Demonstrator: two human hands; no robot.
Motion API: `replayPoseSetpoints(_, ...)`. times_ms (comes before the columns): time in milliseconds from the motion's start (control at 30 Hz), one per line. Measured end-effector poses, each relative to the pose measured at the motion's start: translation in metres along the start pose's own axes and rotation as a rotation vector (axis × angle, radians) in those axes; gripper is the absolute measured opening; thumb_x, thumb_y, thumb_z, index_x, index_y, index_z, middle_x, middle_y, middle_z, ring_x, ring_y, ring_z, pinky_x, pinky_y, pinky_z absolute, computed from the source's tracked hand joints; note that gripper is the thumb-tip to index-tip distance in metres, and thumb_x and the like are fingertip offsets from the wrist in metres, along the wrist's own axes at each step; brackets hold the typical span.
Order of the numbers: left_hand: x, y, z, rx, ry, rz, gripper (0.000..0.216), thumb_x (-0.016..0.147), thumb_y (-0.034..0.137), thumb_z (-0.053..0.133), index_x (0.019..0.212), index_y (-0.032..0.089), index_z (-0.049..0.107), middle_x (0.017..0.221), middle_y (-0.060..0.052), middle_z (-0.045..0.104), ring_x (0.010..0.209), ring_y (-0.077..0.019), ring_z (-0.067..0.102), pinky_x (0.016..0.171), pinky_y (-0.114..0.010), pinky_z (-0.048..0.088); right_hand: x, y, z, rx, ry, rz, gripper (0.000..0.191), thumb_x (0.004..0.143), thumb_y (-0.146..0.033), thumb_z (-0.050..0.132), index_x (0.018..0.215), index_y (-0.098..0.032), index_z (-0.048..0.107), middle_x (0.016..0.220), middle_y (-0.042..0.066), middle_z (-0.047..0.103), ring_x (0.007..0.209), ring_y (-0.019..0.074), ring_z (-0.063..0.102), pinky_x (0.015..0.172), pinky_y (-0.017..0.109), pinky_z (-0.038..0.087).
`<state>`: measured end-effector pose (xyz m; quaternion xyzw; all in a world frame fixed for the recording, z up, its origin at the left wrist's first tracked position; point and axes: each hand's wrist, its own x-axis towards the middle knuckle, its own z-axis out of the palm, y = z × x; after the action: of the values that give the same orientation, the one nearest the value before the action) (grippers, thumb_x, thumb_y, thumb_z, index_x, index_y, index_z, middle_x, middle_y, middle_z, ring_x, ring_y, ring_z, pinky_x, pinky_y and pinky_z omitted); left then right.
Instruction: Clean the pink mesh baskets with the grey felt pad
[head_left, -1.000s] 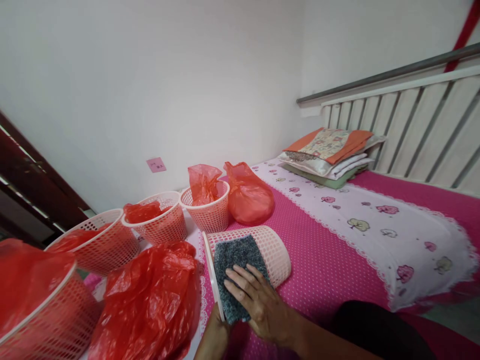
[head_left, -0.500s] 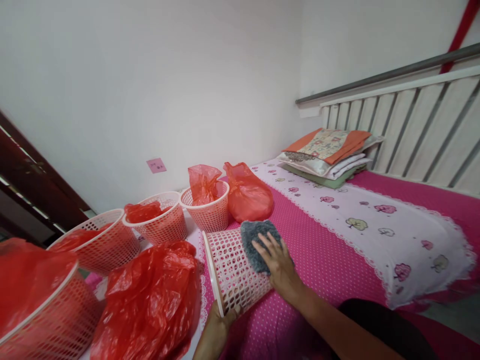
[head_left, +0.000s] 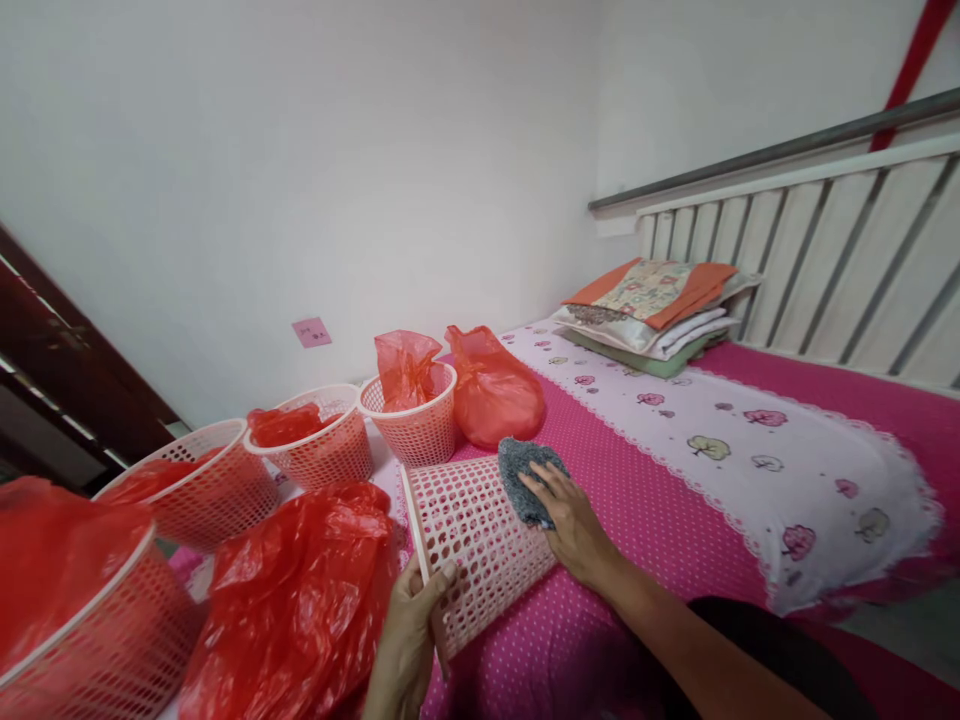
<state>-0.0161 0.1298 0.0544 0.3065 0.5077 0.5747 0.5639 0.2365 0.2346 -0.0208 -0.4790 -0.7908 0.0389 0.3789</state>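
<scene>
A pale pink perforated plastic basket [head_left: 480, 535] lies on its side on the dotted magenta bedspread, its rim facing left. My left hand [head_left: 416, 610] grips that rim, the thumb on the outer wall and the other fingers hidden inside. Over the basket's base end, my right hand [head_left: 562, 510] presses a fluffy grey cloth [head_left: 525, 480] against the side, fingers bent over the cloth. Left of the basket, a crumpled red plastic bag [head_left: 300, 600] sits close to my left forearm.
Several baskets lined with red bags, such as the one by the wall [head_left: 416, 435], stand to the left. A full red bag [head_left: 499, 395] rests behind. Folded bedding [head_left: 652, 310] is stacked near the white slatted headboard [head_left: 795, 260]. A pink note [head_left: 311, 332] is on the wall.
The basket has turned about its length, and my left hand has moved up along the rim with its thumb now on the outside. The cloth and right hand have shifted slightly right.
</scene>
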Motion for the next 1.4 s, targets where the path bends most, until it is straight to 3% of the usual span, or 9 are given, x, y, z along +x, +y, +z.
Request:
replayPoseSetpoints(133, 0.004, 0.001, 0.006, 0.045, 0.042, -0.02, 0.061, 0.059, 0.05, 0.102, 0.102, 0.013, 0.079, 0.088, -0.01, 0.084, 0.084, -0.0274, 0.081, 0.077, -0.036, 0.063, -0.006, -0.002, -0.009, 0.057, -0.056, -0.044, 0.083, 0.084, -0.009, 0.055, 0.164, -0.03, 0.049, 0.172, 0.01, 0.047, 0.16, 0.0355, 0.038, 0.127, 0.064, 0.039)
replayPoseSetpoints(367, -0.005, 0.003, 0.019, 0.089, -0.016, 0.0, 0.067, 0.058, 0.06, 0.099, 0.105, 0.016, 0.081, 0.103, -0.015, 0.086, 0.103, -0.0329, 0.08, 0.097, -0.044, 0.061, -0.011, 0.003, -0.008, 0.135, 0.023, -0.016, 0.081, 0.085, -0.01, 0.061, 0.163, -0.025, 0.049, 0.17, 0.014, 0.047, 0.16, 0.0344, 0.039, 0.129, 0.064, 0.038)
replayPoseSetpoints(500, -0.005, -0.008, 0.012, 0.168, 0.006, 0.028, 0.068, 0.062, 0.066, 0.096, 0.104, 0.015, 0.081, 0.108, -0.018, 0.086, 0.107, -0.0366, 0.079, 0.098, -0.047, 0.061, -0.009, 0.011, -0.002, 0.146, 0.049, 0.058, 0.092, 0.08, -0.004, 0.059, 0.167, -0.026, 0.041, 0.175, 0.014, 0.039, 0.164, 0.0327, 0.033, 0.131, 0.064, 0.034)
replayPoseSetpoints(633, -0.005, -0.02, 0.003, 0.22, 0.011, 0.04, 0.08, 0.063, 0.072, 0.092, 0.116, 0.013, 0.08, 0.113, -0.019, 0.085, 0.111, -0.0395, 0.079, 0.103, -0.052, 0.06, -0.004, 0.022, 0.005, 0.133, 0.048, 0.111, 0.092, 0.081, -0.004, 0.057, 0.169, -0.026, 0.039, 0.177, 0.014, 0.037, 0.165, 0.0325, 0.03, 0.132, 0.063, 0.034)
replayPoseSetpoints(800, -0.01, -0.018, 0.003, 0.175, -0.043, 0.018, 0.076, 0.067, 0.064, 0.094, 0.121, 0.013, 0.081, 0.12, -0.021, 0.084, 0.119, -0.0402, 0.077, 0.108, -0.051, 0.059, 0.001, 0.024, 0.011, 0.062, 0.071, 0.044, 0.096, 0.079, 0.002, 0.051, 0.17, -0.024, 0.037, 0.175, 0.014, 0.039, 0.165, 0.0328, 0.03, 0.132, 0.065, 0.034)
replayPoseSetpoints(933, -0.011, -0.018, 0.008, 0.117, -0.078, 0.028, 0.067, 0.064, 0.054, 0.099, 0.117, 0.015, 0.083, 0.123, -0.022, 0.084, 0.123, -0.0404, 0.077, 0.112, -0.051, 0.058, 0.004, 0.015, 0.012, 0.025, 0.049, -0.011, 0.092, 0.081, 0.0, 0.05, 0.169, -0.024, 0.041, 0.174, 0.014, 0.043, 0.165, 0.0339, 0.031, 0.132, 0.067, 0.031)
replayPoseSetpoints(1133, -0.01, -0.025, 0.01, 0.101, -0.171, 0.012, 0.063, 0.066, 0.051, 0.099, 0.117, 0.017, 0.084, 0.121, -0.019, 0.085, 0.119, -0.0392, 0.079, 0.113, -0.053, 0.058, 0.009, -0.007, 0.007, 0.073, 0.041, 0.026, 0.072, 0.093, -0.022, 0.059, 0.164, -0.027, 0.048, 0.171, 0.012, 0.048, 0.161, 0.0369, 0.036, 0.13, 0.067, 0.031)
replayPoseSetpoints(1267, -0.012, -0.024, 0.013, 0.097, -0.225, 0.032, 0.059, 0.068, 0.051, 0.097, 0.115, 0.016, 0.086, 0.12, -0.018, 0.085, 0.119, -0.0396, 0.078, 0.115, -0.054, 0.057, 0.009, -0.032, 0.006, 0.09, -0.002, -0.035, 0.08, 0.088, -0.013, 0.057, 0.166, -0.027, 0.045, 0.174, 0.01, 0.043, 0.164, 0.0344, 0.031, 0.132, 0.066, 0.027)
replayPoseSetpoints(1400, -0.014, -0.029, 0.016, 0.046, -0.195, 0.047, 0.056, 0.066, 0.052, 0.099, 0.106, 0.016, 0.087, 0.113, -0.018, 0.087, 0.113, -0.0402, 0.081, 0.11, -0.054, 0.059, 0.008, -0.059, 0.004, 0.122, -0.043, -0.113, 0.086, 0.083, -0.012, 0.057, 0.167, -0.024, 0.043, 0.176, 0.011, 0.039, 0.166, 0.0331, 0.028, 0.134, 0.065, 0.023)
